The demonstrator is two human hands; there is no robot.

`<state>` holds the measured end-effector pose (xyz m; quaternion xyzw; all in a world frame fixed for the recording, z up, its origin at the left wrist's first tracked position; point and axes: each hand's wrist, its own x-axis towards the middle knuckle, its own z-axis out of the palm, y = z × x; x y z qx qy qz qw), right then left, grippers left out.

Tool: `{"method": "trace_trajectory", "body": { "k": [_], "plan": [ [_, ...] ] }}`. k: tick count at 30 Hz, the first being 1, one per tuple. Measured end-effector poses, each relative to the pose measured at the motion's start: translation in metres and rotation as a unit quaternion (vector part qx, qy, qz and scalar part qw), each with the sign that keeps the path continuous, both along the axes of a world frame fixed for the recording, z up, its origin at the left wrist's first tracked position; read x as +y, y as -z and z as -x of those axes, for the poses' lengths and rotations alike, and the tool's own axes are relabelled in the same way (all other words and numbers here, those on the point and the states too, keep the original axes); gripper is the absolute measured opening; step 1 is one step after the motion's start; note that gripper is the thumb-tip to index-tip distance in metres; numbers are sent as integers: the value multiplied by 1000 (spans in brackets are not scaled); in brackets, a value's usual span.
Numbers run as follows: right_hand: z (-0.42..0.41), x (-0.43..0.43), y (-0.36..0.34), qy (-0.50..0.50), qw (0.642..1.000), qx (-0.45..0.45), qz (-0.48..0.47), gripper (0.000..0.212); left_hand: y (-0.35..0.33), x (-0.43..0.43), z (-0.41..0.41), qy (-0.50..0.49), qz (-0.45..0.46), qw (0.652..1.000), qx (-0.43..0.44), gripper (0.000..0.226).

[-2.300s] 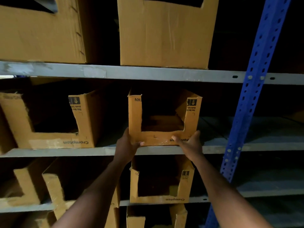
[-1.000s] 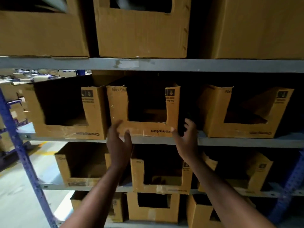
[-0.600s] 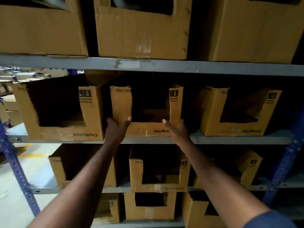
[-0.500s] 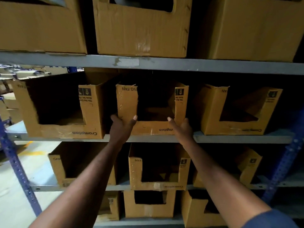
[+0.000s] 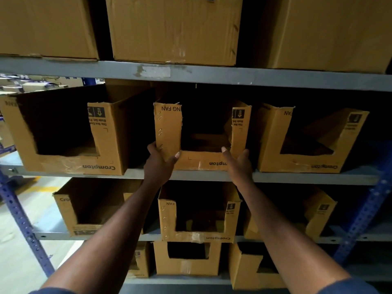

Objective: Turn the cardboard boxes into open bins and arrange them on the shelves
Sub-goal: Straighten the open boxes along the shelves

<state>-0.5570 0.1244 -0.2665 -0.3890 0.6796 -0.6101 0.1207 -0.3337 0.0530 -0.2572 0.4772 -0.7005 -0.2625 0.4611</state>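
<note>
Cardboard bin (image 5: 201, 163), head view: on middle shelf (image 5: 297, 178) at front edge, between left bin (image 5: 101, 149) and right bin (image 5: 273, 145), gap either side. Left hand (image 5: 158, 164) reaching up, gripping lower left front corner, thumb on front panel, fingers round side. Right hand (image 5: 238, 164) gripping lower right corner, thumb tip at cut-out lip. Print upside down: "NG FAN" on left upright, "ompton" on lip beside right hand. Arrow label on right upright, small text unreadable. "Crompton" inverted on left bin.
</note>
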Motion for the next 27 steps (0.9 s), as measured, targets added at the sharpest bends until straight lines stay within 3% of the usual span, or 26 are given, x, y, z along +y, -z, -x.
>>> {"method": "trace_trajectory", "body": {
  "k": [6,14,23,27],
  "plan": [
    [1,-1,3,-7,1000,26,-8,67,1,-4,-5,-14,16,998,-65,77],
    [4,-2,5,-5,1000,12,-27,63,6,-6,-8,-15,19,996,-88,72],
    [0,0,10,17,1000,22,-8,62,16,-9,-9,-7,56,996,-72,68],
    [-16,-4,16,68,995,52,42,77,20,-6,-15,17,41,999,-27,68]
  ]
}}
